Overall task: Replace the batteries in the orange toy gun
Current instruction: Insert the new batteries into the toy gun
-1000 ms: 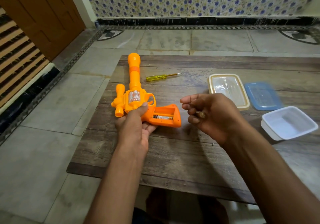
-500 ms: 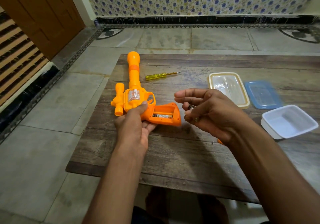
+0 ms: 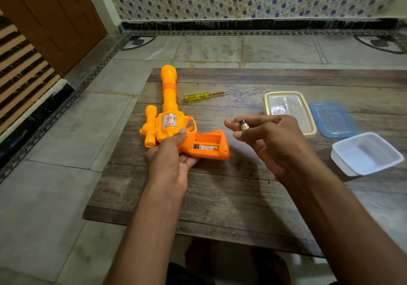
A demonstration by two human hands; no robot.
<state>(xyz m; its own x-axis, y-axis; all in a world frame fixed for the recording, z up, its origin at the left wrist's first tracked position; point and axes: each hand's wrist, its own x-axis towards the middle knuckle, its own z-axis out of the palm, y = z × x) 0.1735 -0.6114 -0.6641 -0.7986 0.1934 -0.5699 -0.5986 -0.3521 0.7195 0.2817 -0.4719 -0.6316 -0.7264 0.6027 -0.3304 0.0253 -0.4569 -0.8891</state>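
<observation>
The orange toy gun (image 3: 168, 111) lies on its side on the wooden table (image 3: 220, 192), barrel pointing away from me. My left hand (image 3: 169, 159) grips it at the trigger area. The battery bay in its grip (image 3: 208, 144) is uncovered, with one battery (image 3: 206, 147) lying in the nearer slot and the farther slot bare. My right hand (image 3: 271, 139) hovers just right of the grip and pinches a second battery (image 3: 244, 125) between thumb and fingers.
A yellow screwdriver (image 3: 203, 96) lies beyond the gun. To the right sit a clear cream-rimmed lid (image 3: 288, 112), a blue lid (image 3: 333, 119) and a white box (image 3: 366, 153). A small screw (image 3: 269, 181) lies near my right wrist. Tiled floor surrounds the table.
My right hand has turned and uncurled, bringing the battery from inside the palm out to the fingertips. The left hand and the gun have stayed put.
</observation>
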